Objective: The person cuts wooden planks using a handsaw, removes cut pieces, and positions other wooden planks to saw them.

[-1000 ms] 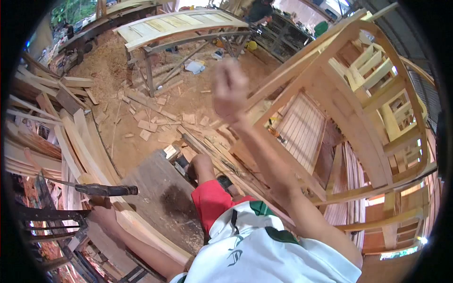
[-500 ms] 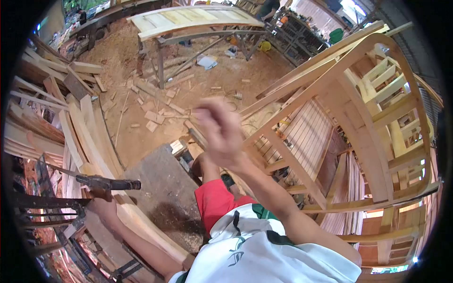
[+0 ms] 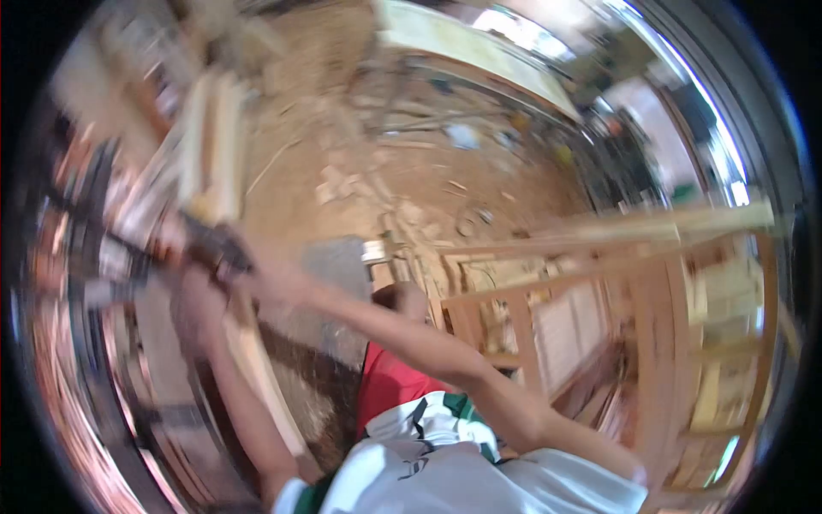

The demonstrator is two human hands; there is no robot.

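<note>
The frame is smeared by motion. My left hand (image 3: 199, 300) is wrapped round the handle area of a dark hammer-like tool (image 3: 218, 248) at the left, over curved timber planks (image 3: 257, 368). My right hand (image 3: 265, 274) has come up beside the tool's dark head, touching it or just in front of it; its fingers are too blurred to make out. Below both hands lies a dark, dusty board (image 3: 334, 265).
A long pale panel on trestles (image 3: 479, 51) stands at the back. Wood scraps (image 3: 338, 184) litter the brown ground. On the right rises a large wooden frame (image 3: 655, 325). Black metal bars (image 3: 94, 180) stand at the far left.
My right hand has swung from the upper middle down and left to the tool. The view has turned, so the panel and wooden frame appear shifted. My left hand stays at the tool.
</note>
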